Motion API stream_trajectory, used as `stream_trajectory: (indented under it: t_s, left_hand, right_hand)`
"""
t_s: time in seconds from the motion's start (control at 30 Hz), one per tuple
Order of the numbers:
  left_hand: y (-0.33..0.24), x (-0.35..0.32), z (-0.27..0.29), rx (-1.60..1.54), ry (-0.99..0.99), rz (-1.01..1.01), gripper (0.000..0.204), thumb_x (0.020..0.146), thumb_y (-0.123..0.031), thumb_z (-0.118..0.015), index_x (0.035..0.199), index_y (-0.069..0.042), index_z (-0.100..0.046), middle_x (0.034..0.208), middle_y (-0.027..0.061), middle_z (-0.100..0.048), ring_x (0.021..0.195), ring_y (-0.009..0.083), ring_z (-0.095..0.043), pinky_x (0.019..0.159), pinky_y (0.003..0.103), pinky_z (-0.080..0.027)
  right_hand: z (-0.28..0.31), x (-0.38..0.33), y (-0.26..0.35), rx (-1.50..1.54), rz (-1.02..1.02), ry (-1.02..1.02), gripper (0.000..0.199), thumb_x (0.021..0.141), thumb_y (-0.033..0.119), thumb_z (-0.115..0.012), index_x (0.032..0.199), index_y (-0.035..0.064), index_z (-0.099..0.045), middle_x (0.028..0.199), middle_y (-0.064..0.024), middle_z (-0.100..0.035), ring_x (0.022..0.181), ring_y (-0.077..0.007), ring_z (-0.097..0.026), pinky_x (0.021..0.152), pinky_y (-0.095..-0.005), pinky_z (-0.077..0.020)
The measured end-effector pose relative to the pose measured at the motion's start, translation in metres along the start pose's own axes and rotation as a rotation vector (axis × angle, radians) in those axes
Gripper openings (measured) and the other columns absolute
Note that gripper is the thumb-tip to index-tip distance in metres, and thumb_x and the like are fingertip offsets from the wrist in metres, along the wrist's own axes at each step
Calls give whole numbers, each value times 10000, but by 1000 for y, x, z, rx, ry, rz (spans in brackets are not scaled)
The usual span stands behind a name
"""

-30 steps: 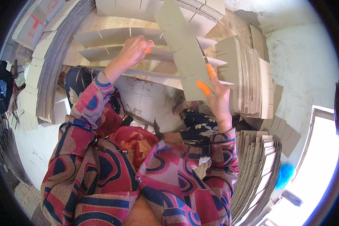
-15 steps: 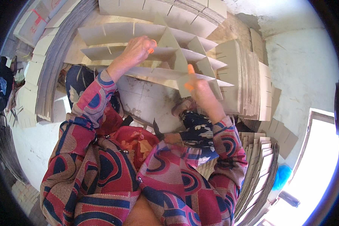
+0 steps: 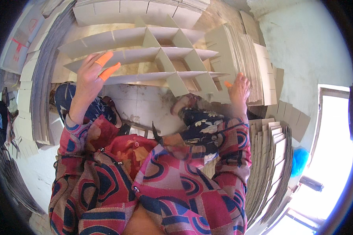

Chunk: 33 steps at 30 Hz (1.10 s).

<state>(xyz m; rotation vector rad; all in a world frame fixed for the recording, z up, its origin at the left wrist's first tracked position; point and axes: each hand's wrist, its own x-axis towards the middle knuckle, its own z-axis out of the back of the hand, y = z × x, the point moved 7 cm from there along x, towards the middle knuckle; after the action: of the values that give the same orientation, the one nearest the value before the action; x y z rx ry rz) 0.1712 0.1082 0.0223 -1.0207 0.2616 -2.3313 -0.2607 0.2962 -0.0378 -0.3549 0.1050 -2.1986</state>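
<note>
Tiled floor (image 3: 145,103) under me, pale wall (image 3: 302,47) off past my right hand, cardboard stacked all round. In front of both my hands stands a cardboard divider grid (image 3: 161,58): tan corrugated strips, long ones running across, short ones slotted through them at a slant, making open cells. Edges thin, faces plain, a few notches showing along the top strips. My left hand (image 3: 89,80) is raised at the grid's near left strip, fingers loosely spread, orange finger covers (image 3: 106,64) on two of them, touching or just off the strip, cannot tell which. My right hand (image 3: 238,89) is at the grid's right end, blurred, fingers open against a stack of flat cardboard sheets (image 3: 247,58), one orange tip showing. More sheet stacks (image 3: 270,164) below my right arm, another pile (image 3: 39,98) left of my left hand.
</note>
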Motion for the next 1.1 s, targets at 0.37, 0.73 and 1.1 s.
stream_trajectory:
  t_s: [0.37,0.73,1.1]
  left_hand:
    - [-1,-15,0,-14,-5,-9,352,680,-80,-780,1009,-25,-666,969,135,-673,844,283,-616,728,363,-503]
    - [-3,-25,-6,24,11,-18,370,656,-170,-807,947,-8,-644,968,121,-680,830,278,-618,710,371,-473]
    - [17,-52,-46,-1,227,15,274,731,-174,-735,951,-37,-645,800,121,-632,767,302,-592,683,382,-468]
  right_hand:
    - [-26,18,-31,174,-31,-62,183,803,107,-577,982,72,-575,934,-169,-644,824,-371,-632,678,-482,-500]
    - [48,14,-27,472,-194,-252,299,780,87,-509,1036,123,-659,815,-179,-647,708,-361,-627,619,-443,-486]
    - [156,-31,137,751,255,-223,531,808,147,-734,1292,53,-537,810,-144,-659,558,-118,-507,534,-259,-458]
